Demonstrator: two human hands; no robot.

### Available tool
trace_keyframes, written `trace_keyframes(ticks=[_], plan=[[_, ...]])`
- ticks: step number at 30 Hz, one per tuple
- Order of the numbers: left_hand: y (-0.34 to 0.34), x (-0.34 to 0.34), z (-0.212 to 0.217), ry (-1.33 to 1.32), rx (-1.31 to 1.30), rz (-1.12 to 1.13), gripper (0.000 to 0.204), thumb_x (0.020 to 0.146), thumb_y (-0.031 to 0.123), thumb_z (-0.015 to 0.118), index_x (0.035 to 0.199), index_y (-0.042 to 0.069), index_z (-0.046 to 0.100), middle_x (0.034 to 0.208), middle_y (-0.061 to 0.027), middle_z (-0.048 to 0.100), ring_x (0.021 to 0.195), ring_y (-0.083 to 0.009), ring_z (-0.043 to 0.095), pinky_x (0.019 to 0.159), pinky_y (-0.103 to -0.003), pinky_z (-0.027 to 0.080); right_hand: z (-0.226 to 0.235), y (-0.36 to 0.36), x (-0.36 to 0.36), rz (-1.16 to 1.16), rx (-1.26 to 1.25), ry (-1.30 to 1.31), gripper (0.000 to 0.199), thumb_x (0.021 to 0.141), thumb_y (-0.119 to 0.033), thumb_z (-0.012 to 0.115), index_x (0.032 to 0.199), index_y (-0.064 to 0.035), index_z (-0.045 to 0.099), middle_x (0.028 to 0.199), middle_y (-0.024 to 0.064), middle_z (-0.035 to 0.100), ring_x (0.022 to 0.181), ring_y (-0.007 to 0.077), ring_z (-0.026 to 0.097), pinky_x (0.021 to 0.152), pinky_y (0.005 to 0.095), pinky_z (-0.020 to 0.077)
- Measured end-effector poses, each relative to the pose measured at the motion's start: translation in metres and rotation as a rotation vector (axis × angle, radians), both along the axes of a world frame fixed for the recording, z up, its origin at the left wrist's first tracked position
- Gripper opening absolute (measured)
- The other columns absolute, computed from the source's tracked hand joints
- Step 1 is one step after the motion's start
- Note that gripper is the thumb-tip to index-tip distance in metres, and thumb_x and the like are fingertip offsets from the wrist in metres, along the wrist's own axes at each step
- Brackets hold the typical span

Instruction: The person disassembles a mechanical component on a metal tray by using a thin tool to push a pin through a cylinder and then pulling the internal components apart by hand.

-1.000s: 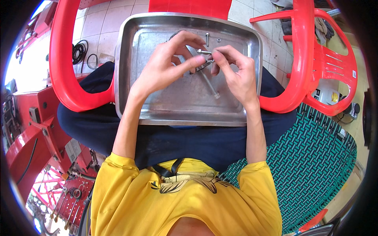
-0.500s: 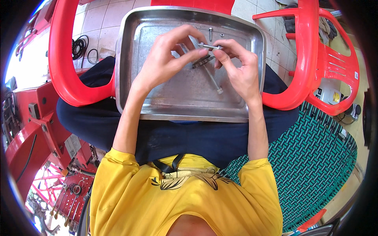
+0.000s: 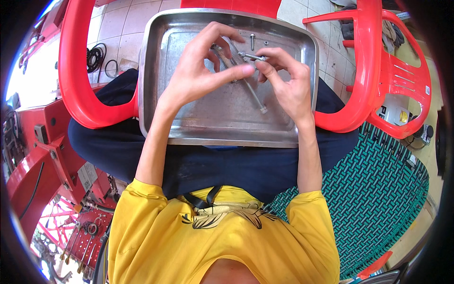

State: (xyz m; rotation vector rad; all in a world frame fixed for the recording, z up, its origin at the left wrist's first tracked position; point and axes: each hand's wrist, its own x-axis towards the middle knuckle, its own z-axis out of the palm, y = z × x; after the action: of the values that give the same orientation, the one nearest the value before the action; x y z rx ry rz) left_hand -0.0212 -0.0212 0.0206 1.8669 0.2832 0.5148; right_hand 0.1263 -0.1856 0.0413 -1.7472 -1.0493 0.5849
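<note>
My right hand pinches a small metal bolt between thumb and fingers, its head pointing toward my left hand. Just left of that bolt, my left hand has its thumb and index finger spread wide, with nothing seen between them. Both hands are above a shallow metal tray resting on my lap. In the tray a long bolt lies slantwise under the hands. Other metal parts beneath my left hand are partly hidden by its fingers and thumb. Toward the far side lie a short bolt and a small nut.
Red plastic chair arms flank the tray, and another red chair stands at the right. A green woven seat is at my lower right. Red machinery fills the left side. Black coiled cable lies on the tiled floor.
My left thumb and index finger have parted and moved off the bolt's head. The right hand stays in place with the bolt. The dark toothed part near the left thumb is now mostly covered.
</note>
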Motion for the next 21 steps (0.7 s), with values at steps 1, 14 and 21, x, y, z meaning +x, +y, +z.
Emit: trace_keyframes(ticks=[1, 14, 21], plan=[[0.001, 0.000, -0.005, 0.005, -0.001, -0.003, 0.022, 0.095, 0.020, 0.075, 0.114, 0.009, 0.072, 0.121, -0.0043, 0.068, 0.100, -0.0143, 0.066, 0.075, -0.027, 0.053, -0.001, 0.000, -0.001, 0.004, 0.001, -0.003, 0.016, 0.094, -0.015, 0.076, 0.108, -0.0062, 0.076, 0.074, 0.0054, 0.073, 0.067, 0.0115, 0.071, 0.061, 0.0270, 0.0485], [0.005, 0.003, -0.014, -0.064, 0.063, -0.034, 0.025, 0.091, 0.019, 0.080, 0.111, 0.009, 0.071, 0.112, -0.0033, 0.067, 0.091, -0.0157, 0.064, 0.069, -0.028, 0.052, -0.003, 0.000, 0.000, -0.003, -0.009, -0.071, 0.016, 0.093, -0.014, 0.077, 0.108, -0.0085, 0.076, 0.072, 0.0052, 0.073, 0.066, 0.0123, 0.071, 0.060, 0.0283, 0.0475], [0.003, 0.003, -0.004, -0.024, 0.021, -0.006, 0.026, 0.088, 0.017, 0.081, 0.111, 0.008, 0.070, 0.119, -0.0052, 0.066, 0.100, -0.0162, 0.064, 0.075, -0.029, 0.053, -0.002, 0.000, 0.000, 0.004, 0.002, -0.054, 0.016, 0.093, -0.013, 0.077, 0.108, -0.0082, 0.076, 0.072, 0.0056, 0.073, 0.066, 0.0128, 0.071, 0.060, 0.0281, 0.0480]])
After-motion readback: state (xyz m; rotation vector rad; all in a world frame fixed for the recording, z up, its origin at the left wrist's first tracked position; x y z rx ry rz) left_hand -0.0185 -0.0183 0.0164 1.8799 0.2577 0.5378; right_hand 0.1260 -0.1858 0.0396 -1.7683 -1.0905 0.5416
